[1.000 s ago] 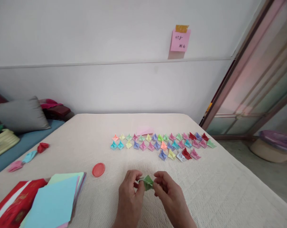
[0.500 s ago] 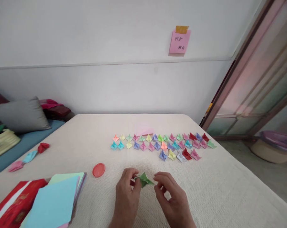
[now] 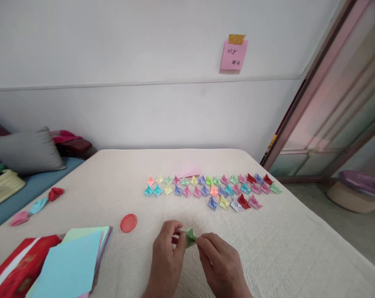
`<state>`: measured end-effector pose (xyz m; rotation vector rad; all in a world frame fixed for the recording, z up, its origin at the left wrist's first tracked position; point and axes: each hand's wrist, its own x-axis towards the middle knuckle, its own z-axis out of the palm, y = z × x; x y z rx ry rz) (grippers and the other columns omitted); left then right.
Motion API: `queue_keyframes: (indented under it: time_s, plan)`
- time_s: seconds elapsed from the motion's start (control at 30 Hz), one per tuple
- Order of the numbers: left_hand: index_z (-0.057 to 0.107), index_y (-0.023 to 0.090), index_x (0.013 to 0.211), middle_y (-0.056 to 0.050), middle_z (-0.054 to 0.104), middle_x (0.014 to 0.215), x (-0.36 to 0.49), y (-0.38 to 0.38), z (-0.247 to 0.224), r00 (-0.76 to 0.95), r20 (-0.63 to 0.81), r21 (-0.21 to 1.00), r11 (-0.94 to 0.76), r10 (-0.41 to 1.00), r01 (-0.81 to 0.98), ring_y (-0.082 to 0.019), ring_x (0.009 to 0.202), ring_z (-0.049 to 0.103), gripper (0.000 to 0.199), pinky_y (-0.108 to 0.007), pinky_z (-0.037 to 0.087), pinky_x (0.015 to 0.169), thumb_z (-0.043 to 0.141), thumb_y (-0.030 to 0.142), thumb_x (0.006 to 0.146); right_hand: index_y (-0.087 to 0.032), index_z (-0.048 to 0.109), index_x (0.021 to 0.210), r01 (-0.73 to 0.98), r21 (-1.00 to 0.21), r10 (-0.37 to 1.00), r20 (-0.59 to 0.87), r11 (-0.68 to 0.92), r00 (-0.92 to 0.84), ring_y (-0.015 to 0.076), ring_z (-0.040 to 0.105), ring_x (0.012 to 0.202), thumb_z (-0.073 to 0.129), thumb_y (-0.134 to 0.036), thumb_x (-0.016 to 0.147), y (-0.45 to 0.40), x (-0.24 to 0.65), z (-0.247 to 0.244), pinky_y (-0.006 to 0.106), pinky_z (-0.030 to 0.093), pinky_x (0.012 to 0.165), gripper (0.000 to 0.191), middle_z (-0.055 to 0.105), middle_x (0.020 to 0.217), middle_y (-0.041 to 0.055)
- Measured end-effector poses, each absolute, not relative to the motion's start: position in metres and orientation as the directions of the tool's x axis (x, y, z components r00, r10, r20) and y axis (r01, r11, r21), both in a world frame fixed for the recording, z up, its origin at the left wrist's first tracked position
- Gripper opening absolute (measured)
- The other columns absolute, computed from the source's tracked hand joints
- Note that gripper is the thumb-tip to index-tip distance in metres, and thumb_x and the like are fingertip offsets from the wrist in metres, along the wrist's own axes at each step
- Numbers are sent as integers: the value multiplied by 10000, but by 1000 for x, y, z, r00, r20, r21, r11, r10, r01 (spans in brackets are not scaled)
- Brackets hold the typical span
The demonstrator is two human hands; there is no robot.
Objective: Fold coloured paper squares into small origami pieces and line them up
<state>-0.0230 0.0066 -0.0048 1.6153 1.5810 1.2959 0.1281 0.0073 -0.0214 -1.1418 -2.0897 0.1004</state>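
Between my two hands, above the near part of the cream-covered table (image 3: 137, 265), is a green folded-paper piece (image 3: 190, 237). My left hand (image 3: 168, 254) pinches its left side between thumb and fingers. On the other side, my right hand (image 3: 220, 258) closes thumb and forefinger on the right tip. Both hands hide the outer ends of the paper. Beyond them lie rows of small folded-paper pieces in many colours, among them a yellow one (image 3: 224, 203) and a dark red one (image 3: 244, 201).
Left of my hands lies a red round lid (image 3: 128, 223). Nearer the front left are a stack of coloured paper (image 3: 71, 260) and a red packet (image 3: 18, 265). Several crumpled-looking paper pieces lie at the far left, a red one (image 3: 55, 193) among them. A wall stands behind the table.
My right hand has moved left and its fingers have closed on the right tip of the green folded paper, which has turned slightly. My left hand keeps its hold.
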Motion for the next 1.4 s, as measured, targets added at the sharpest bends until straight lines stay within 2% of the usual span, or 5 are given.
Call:
queue_keyframes:
  time_s: [0.3,0.57,0.93,1.13,1.4]
  plan:
    - [573,181,969,-80,691,905,-28,9,-10,-149,198,871,-104,969,480,-203,758,668,239,-321,534,668,461,369,875,-188,588,746,740,-354,772,538,572,-338,160,576,604,413,-89,858,8,126,-20,258,394,548,230,621,683,39]
    - [595,196,961,-50,703,864,-33,15,-17,-187,234,858,-112,954,501,-201,736,678,268,-304,542,652,490,418,853,-197,582,761,741,-345,762,555,576,-334,159,556,578,390,-64,825,9,125,-24,263,347,522,242,615,668,24]
    - [621,212,851,-26,676,778,-31,18,-20,-87,251,813,-162,964,559,-188,667,646,264,-290,529,610,465,424,860,-195,587,716,667,-480,806,483,570,-342,121,540,528,421,-111,842,8,125,-21,227,328,496,225,611,631,2]
    - [608,197,960,-79,690,956,-35,20,-22,-128,186,837,-89,974,540,-232,893,657,294,-352,540,758,499,441,837,-192,597,712,813,-451,873,468,368,-136,135,583,569,386,-120,860,19,129,-37,232,337,535,268,608,636,12]
    - [618,191,896,-77,684,880,-23,17,-26,-98,193,877,-127,976,464,-197,746,662,233,-295,527,646,471,361,834,-191,627,799,908,-404,930,364,114,45,158,642,637,404,-70,837,64,139,-64,240,317,536,256,692,750,36]
